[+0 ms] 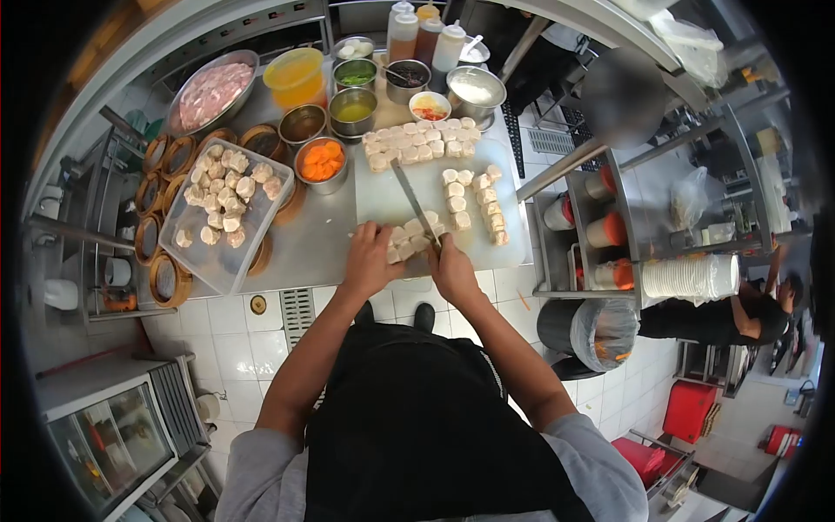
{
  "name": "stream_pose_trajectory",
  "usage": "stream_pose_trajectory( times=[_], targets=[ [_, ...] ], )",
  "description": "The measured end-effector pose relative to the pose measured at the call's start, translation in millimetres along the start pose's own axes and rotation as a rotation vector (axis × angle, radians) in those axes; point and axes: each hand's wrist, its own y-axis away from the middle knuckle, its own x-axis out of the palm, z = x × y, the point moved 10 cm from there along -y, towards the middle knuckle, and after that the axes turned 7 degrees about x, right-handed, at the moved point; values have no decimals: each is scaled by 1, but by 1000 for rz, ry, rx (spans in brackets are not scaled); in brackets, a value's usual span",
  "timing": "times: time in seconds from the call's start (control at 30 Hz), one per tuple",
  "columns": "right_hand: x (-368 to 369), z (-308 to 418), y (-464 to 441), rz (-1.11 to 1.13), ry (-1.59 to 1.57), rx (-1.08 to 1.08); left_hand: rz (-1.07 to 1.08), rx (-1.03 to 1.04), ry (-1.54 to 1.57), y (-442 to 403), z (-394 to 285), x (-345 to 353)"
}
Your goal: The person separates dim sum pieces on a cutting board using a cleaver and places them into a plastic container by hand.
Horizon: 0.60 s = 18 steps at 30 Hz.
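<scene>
1. Pieces point(410, 240), pale and blocky, lie in a row at the near edge of the board point(387, 193), at the centre of the clock used here.
2. Left hand point(370, 254): fingers bent over the row's nine o'clock end, touching it; whether they pinch it I cannot tell.
3. Right hand point(454, 268): wrapped round the handle of the knife point(407, 190), whose blade crosses the row near its three o'clock end and points to eleven.
4. Two short rows point(474, 204) of similar pieces stand apart on the board, between one and two o'clock.
5. At nine o'clock, a clear tub point(196, 261) of dumplings point(228, 190) sits over steamers point(170, 283) on the desk point(326, 248).
6. A long block point(422, 143) of more pieces spans the board's far side at twelve.
7. Between ten and eleven, a metal bowl holds carrots point(322, 161).
8. Farther off, a basin of meat point(216, 94) is at ten, a yellow tub point(296, 78) at eleven.
9. Squeeze bottles point(404, 36) stand at twelve.
10. Well away at three o'clock is another person point(704, 320) in dark clothes.
</scene>
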Motion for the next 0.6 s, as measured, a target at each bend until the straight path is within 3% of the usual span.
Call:
stream_pose_trajectory(
  times=[0.17, 0.4, 0.43, 0.53, 0.6],
  targets=[
    [8, -15, -7, 76, 104, 59, 25, 5, -37, -6, 0, -1],
    [-11, -22, -18, 264, 317, -137, 173, 60, -76, -14, 6, -5],
    [-12, -32, -19, 343, 232, -64, 192, 65, -69, -15, 13, -5],
    [-30, -12, -15, 161, 13, -46, 115, 37, 23, -16, 17, -2],
    [-32, 3, -5, 152, -96, 85, 36, -5, 86, -9, 14, 3]
  ],
)
